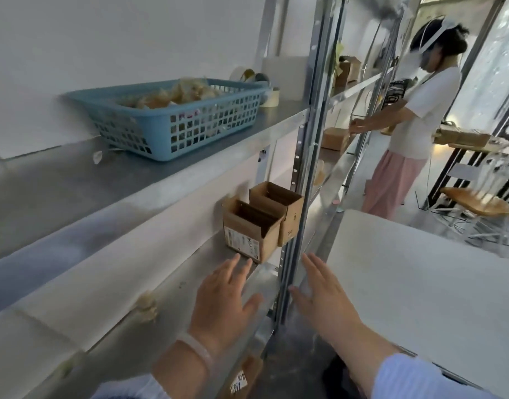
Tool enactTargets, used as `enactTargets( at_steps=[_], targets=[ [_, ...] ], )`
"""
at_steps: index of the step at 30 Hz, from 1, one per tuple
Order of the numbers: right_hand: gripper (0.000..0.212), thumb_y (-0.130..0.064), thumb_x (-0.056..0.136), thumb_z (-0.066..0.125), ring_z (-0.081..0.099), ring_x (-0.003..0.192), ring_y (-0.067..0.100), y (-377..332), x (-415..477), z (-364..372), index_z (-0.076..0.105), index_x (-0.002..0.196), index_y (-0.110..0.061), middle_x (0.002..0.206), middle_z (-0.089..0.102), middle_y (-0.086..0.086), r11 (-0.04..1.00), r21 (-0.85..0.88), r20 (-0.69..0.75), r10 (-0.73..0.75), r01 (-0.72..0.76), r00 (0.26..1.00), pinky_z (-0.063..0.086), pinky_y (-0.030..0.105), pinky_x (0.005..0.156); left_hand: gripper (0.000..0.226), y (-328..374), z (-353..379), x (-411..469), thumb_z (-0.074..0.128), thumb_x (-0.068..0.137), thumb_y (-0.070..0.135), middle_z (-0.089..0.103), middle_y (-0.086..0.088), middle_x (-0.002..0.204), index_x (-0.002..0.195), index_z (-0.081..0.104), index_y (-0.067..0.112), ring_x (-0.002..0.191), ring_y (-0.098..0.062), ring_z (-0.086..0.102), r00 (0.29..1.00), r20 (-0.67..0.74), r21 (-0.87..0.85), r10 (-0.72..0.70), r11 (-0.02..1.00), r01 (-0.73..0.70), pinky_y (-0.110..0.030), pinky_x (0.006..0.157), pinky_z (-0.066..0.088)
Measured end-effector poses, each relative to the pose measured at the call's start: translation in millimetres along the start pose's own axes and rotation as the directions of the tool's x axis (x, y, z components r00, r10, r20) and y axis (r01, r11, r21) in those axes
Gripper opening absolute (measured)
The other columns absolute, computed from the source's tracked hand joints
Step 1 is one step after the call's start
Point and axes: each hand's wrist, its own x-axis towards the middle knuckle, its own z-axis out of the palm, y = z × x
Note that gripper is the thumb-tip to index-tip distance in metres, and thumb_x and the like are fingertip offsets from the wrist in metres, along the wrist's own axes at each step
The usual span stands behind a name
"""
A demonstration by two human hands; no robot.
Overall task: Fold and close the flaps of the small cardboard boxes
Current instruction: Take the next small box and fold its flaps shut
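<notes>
Two small brown cardboard boxes stand side by side on the lower metal shelf, both with their top flaps up. The nearer box (249, 230) carries a white label on its front; the farther box (279, 204) sits just behind it, against the shelf post. My left hand (223, 298) reaches toward the nearer box with straight fingers, its tips a short way below the box. My right hand (324, 295) is stretched out flat on the other side of the post, holding nothing.
A blue plastic basket (172, 116) full of wrapped items sits on the upper shelf. The upright metal post (302, 180) stands between my hands. A white table (420, 283) lies to the right. Another person (414, 119) works at shelves beyond, near a wooden stool (475, 201).
</notes>
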Motion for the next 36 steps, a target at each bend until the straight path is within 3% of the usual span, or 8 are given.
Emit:
enactTargets(
  at_steps=[8,14,19,22,25,28,32,36],
  targets=[
    [0.062,-0.037,0.099,0.046,0.025,0.144,0.022,29,134,16,0.012,0.151,-0.038,0.160,0.013,-0.008,0.956,0.266,0.252,0.059,-0.127,0.966,0.030,0.043,0.115,0.076,8,31,96,0.044,0.091,0.056,0.002,0.008,0.159,0.150,0.004,0.032,0.145,-0.011,0.002,0.980,-0.005,-0.127,-0.197,0.973,0.195,-0.030,0.116,0.013],
    [0.057,-0.028,0.096,0.051,0.036,0.138,0.018,50,182,28,0.025,0.142,-0.050,0.153,0.028,-0.011,0.913,0.405,0.302,-0.079,-0.053,0.950,0.036,0.046,0.112,0.083,12,65,148,0.054,0.087,0.056,-0.009,0.012,0.158,0.149,0.002,0.037,0.145,-0.011,0.004,0.937,-0.025,-0.233,-0.348,0.914,0.333,-0.021,0.107,0.015],
    [0.052,-0.012,0.094,0.052,0.036,0.134,0.006,61,191,33,0.041,0.126,-0.052,0.142,0.036,-0.023,0.896,0.435,0.312,-0.237,0.083,0.920,0.032,0.038,0.115,0.047,8,86,161,0.068,0.081,0.045,0.020,0.004,0.154,0.122,0.050,0.032,0.138,-0.013,0.028,0.902,-0.224,-0.258,-0.368,0.915,0.310,-0.024,0.109,0.033],
    [0.050,-0.007,0.094,0.048,0.035,0.124,-0.013,60,196,35,0.048,0.118,-0.051,0.128,0.042,-0.034,0.876,0.453,0.343,-0.342,0.165,0.875,0.029,0.029,0.114,0.020,1,85,159,0.068,0.085,0.032,0.028,0.000,0.151,0.101,0.059,0.025,0.136,-0.017,0.033,0.851,-0.258,-0.303,-0.457,0.875,0.378,-0.035,0.107,0.041],
    [0.049,-0.010,0.095,0.046,0.043,0.121,-0.006,54,203,40,0.049,0.119,-0.052,0.123,0.047,-0.032,0.852,0.470,0.345,-0.418,0.231,0.840,0.040,0.031,0.108,0.009,-13,75,148,0.066,0.087,0.026,0.046,0.000,0.136,0.091,0.058,0.023,0.122,-0.015,0.046,0.806,-0.322,-0.370,-0.497,0.850,0.376,-0.032,0.100,0.045],
    [0.044,-0.020,0.095,0.053,0.043,0.125,0.004,45,208,46,0.043,0.121,-0.055,0.126,0.044,-0.027,0.801,0.566,0.272,-0.406,0.196,0.872,0.040,0.029,0.104,0.013,-23,64,125,0.061,0.090,0.025,0.059,0.003,0.111,0.102,0.057,0.022,0.102,-0.014,0.057,0.679,-0.305,-0.574,-0.668,0.698,0.429,-0.021,0.085,0.046],
    [0.061,-0.073,0.078,0.048,0.027,0.136,0.009,31,204,55,0.031,0.134,-0.057,0.146,0.027,-0.017,0.752,0.656,0.372,-0.401,0.069,0.837,0.029,0.040,0.114,0.008,-31,53,88,0.053,0.095,0.024,0.064,0.000,0.093,0.092,0.058,0.019,0.088,-0.017,0.062,0.463,-0.122,-0.860,-0.878,0.326,0.393,-0.038,0.077,0.056],
    [0.059,-0.068,0.086,0.043,0.024,0.141,0.007,4,198,71,0.029,0.140,-0.051,0.152,0.027,-0.015,0.659,0.752,0.392,-0.464,0.014,0.794,0.022,0.033,0.116,0.017,-31,31,43,0.044,0.099,0.016,0.066,-0.011,0.107,0.102,0.060,0.015,0.097,-0.025,0.063,0.366,0.079,-0.979,-0.927,-0.003,0.204,-0.048,0.077,0.057]
  ],
)
